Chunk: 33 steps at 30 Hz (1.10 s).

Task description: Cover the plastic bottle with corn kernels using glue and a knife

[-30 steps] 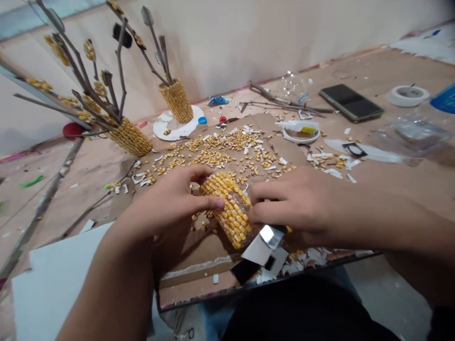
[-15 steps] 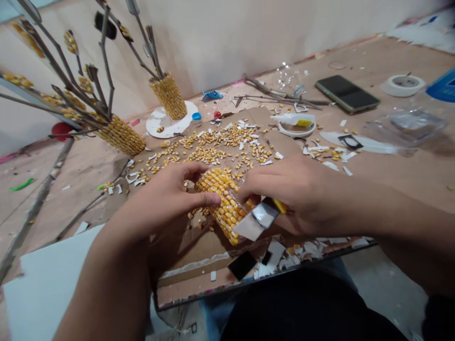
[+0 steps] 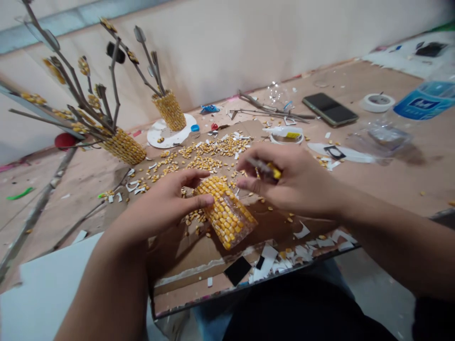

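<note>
A clear cylinder covered in rows of corn kernels (image 3: 227, 213) lies tilted on the cardboard, with a bare see-through strip on its right side. My left hand (image 3: 177, 192) grips its upper left end between thumb and fingers. Just to the right, my right hand (image 3: 287, 177) is raised, its fingers closed around a small tool with a yellow part (image 3: 274, 171) and a blurred greyish end. Loose corn kernels (image 3: 204, 164) are scattered behind the cylinder.
Two corn-covered pots with branches (image 3: 125, 146) (image 3: 169, 110) stand at the back left. Farther right are a phone (image 3: 330, 109), a tape roll (image 3: 377, 102), a glue tube (image 3: 284, 131) and a bottle (image 3: 424, 100). White scraps (image 3: 302, 251) line the front edge.
My right hand has lifted away from the cylinder with the tool. The white piece that covered the cylinder's lower right no longer shows there. The view has shifted slightly.
</note>
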### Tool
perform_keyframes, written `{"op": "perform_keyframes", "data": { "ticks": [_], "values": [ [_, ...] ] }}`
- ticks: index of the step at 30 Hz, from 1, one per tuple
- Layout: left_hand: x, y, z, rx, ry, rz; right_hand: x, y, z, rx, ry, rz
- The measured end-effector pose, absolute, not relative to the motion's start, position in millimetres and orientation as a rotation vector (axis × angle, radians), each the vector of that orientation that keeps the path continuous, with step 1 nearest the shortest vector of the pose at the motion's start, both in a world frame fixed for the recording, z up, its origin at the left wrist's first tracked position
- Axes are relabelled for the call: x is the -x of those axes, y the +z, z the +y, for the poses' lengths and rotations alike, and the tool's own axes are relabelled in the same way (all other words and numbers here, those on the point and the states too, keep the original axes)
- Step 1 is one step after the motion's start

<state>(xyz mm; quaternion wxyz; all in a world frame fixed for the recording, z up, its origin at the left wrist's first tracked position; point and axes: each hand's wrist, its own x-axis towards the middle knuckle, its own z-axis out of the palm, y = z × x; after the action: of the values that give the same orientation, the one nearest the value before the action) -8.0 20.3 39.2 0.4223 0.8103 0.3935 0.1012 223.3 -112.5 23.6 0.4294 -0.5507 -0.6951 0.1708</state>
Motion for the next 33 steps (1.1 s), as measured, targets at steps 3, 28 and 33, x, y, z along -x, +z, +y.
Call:
{"op": "perform_keyframes", "data": {
  "ticks": [3, 28, 33],
  "values": [
    [9, 38, 24, -1.989, 0.222, 0.947, -237, 32, -107, 1.427, 0.314, -1.459],
    [23, 45, 39, -1.774, 0.886, 1.16, -261, 5, -89, 2.271, 0.555, -1.838],
    [23, 48, 36, -1.779, 0.895, 1.164, -254, 4, -88, 2.323, 0.489, -1.879]
  ]
}}
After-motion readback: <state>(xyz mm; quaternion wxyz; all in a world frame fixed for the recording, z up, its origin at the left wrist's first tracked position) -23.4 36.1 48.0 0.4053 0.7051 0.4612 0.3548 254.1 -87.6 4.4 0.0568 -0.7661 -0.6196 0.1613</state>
